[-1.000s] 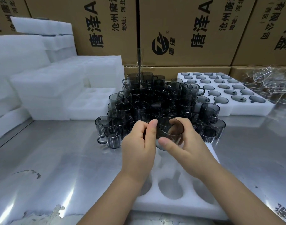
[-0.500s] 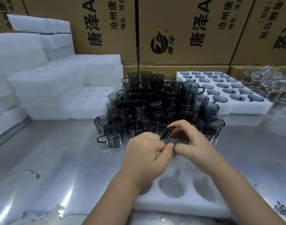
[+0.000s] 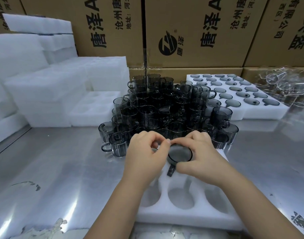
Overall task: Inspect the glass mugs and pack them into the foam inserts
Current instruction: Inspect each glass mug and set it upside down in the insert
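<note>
A smoky grey glass mug [image 3: 180, 154] sits mouth-up in a far-row pocket of the white foam insert [image 3: 185, 215], its handle lying in the slot toward me. My left hand [image 3: 145, 157] pinches the mug's far-left rim. The near and right side of the mug is held by my right hand [image 3: 198, 156]. Another dark rim shows under my left fingers, mostly hidden. The near pockets of the insert are empty. Behind my hands stands a pile of grey mugs [image 3: 165, 109], stacked in layers.
A filled foam tray [image 3: 261, 112] lies at the back right, with clear glassware [image 3: 285, 83] beyond it. Foam block stacks [image 3: 44, 94] fill the left. Cardboard boxes [image 3: 190, 31] wall the back. The steel table [image 3: 53, 169] is bare at left.
The mug went from tilted up between both hands down into the foam pocket. Both hands followed it down and toward me.
</note>
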